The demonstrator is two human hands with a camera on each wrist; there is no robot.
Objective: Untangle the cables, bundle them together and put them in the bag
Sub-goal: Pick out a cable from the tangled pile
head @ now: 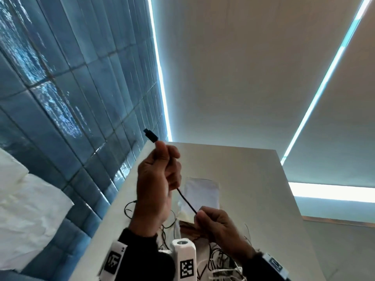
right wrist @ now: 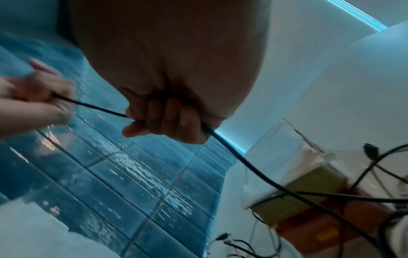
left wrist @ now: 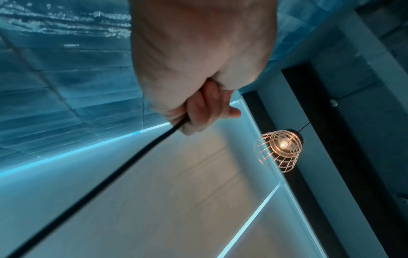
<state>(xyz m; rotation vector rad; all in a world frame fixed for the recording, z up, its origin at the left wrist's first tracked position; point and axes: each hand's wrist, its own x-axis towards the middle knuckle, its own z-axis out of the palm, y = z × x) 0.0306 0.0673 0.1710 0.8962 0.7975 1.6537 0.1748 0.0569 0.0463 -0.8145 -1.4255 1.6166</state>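
Observation:
My left hand point(head: 160, 175) is raised above the white table point(head: 253, 179) and grips a black cable point(head: 186, 201) just below its black plug point(head: 151, 135), which sticks up past the thumb. Lower and to the right, my right hand point(head: 215, 222) holds the same cable in a fist, and the short stretch between the hands is taut. In the right wrist view the cable point(right wrist: 243, 162) runs from the right hand point(right wrist: 167, 120) down into a tangle of black and white cables point(right wrist: 331, 197). That tangle lies over a clear plastic bag point(right wrist: 287, 144).
A blue tiled wall point(head: 71, 98) runs along the table's left side. Crumpled white material point(head: 26, 209) sits at the far left. Loose cables point(head: 219, 264) lie on the near part of the table. A wire-cage pendant lamp point(left wrist: 278, 148) hangs overhead.

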